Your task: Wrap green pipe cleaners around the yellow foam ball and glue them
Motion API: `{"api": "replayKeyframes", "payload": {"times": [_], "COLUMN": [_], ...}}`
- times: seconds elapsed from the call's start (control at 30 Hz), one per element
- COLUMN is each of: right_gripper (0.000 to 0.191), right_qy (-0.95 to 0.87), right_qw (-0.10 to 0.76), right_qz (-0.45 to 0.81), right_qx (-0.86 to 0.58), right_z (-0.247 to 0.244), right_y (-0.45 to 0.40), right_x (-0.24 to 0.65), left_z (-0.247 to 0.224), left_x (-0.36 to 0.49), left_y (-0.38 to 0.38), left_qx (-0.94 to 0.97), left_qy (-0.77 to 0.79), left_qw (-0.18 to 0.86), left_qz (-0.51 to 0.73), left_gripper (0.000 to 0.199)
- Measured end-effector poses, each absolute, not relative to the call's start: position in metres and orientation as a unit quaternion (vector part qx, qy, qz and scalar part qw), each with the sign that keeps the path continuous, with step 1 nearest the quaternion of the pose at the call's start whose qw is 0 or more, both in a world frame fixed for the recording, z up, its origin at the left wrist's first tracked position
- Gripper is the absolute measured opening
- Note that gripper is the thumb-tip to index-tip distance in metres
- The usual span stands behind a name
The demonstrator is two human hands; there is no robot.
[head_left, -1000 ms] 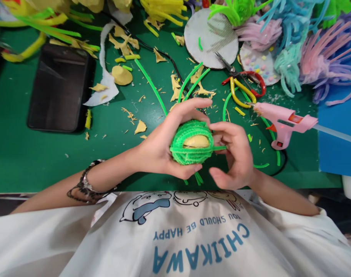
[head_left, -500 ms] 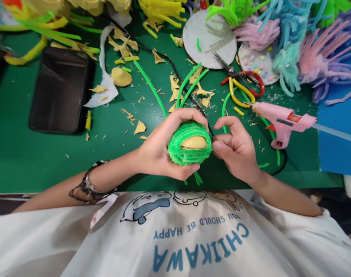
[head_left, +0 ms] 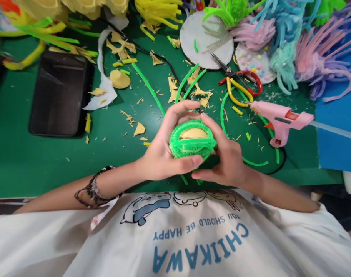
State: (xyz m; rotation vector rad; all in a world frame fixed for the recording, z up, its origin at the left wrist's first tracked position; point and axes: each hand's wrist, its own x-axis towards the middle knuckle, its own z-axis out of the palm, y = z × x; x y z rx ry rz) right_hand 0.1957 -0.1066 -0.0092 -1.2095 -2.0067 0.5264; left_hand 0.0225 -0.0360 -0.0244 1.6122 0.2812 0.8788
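A rounded form wrapped in green pipe cleaners [head_left: 192,148] sits between my two hands, with a yellowish piece [head_left: 194,133] showing through a gap in its top. My left hand [head_left: 166,150] grips it from the left, thumb across the near side and fingers round the far side. From the right, my right hand [head_left: 225,157] curves round it, index finger on the far edge and thumb near the front. Loose green pipe cleaners [head_left: 148,88] lie on the table beyond and beside my hands. The underside of the form is hidden.
A pink glue gun [head_left: 281,117] lies to the right, by scissors [head_left: 241,82] with red and yellow handles. A black tray [head_left: 60,94] sits at the left. Yellowish scraps [head_left: 139,129] litter the green table [head_left: 112,150]. White discs [head_left: 207,42] and pipe-cleaner bundles [head_left: 256,32] stand at the back.
My right hand has moved left from beside the green form and opened out round its right side. The form has turned slightly in my left hand.
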Motion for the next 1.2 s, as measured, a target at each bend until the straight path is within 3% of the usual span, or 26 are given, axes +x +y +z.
{"api": "replayKeyframes", "payload": {"times": [0.3,0.53,0.83,1.2], "right_gripper": [0.07,0.076,0.085,0.095], "right_qy": [-0.769,-0.785,-0.807,-0.803], "right_qw": [0.36,0.355,0.353,0.38], "right_qz": [0.102,0.071,0.039,0.043], "right_qx": [-0.518,-0.503,-0.473,-0.458], "right_z": [-0.008,-0.014,-0.019,-0.024], "right_y": [-0.108,-0.108,-0.11,-0.114], "right_x": [0.193,0.195,0.197,0.199], "left_z": [-0.032,-0.04,-0.032,-0.035], "left_x": [0.023,0.023,0.02,0.02], "left_y": [-0.036,-0.032,-0.03,-0.023], "left_qx": [0.704,0.669,0.742,0.808], "left_qy": [0.107,0.121,0.109,0.061], "left_qw": [0.59,0.634,0.532,0.425], "left_qz": [0.382,0.369,0.393,0.404], "left_gripper": [0.076,0.069,0.06,0.068]}}
